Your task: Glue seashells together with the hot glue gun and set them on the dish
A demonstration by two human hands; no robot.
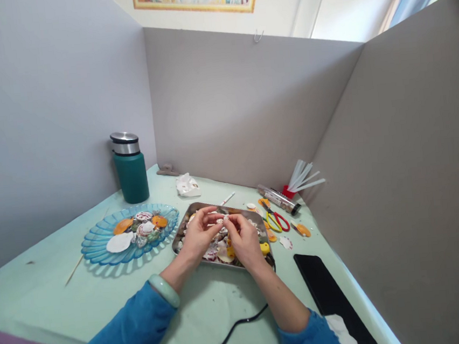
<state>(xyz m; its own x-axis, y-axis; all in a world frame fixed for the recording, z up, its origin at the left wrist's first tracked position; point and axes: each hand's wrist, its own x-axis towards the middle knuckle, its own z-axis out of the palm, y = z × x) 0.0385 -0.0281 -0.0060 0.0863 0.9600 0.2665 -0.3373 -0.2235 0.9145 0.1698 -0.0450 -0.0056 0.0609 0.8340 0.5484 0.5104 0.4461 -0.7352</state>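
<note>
Both of my hands are over a metal tray (186,226) filled with several coloured seashells. My left hand (198,233) and my right hand (244,239) meet at the fingertips, pinching a small pale shell (223,219) between them. The fingers of both hands are closed in a pinch. A pale green bangle (164,289) sits on my left wrist, and both arms wear blue sleeves.
A blue glass plate (98,244) with shells lies at the left, a thin wooden stick (74,270) beside it. A teal flask (130,168) stands behind. Red-and-yellow scissors (277,220), a glue gun (281,198) with glue sticks, a black phone (331,297) and a black cable (232,328) lie to the right. Grey partitions wall the table.
</note>
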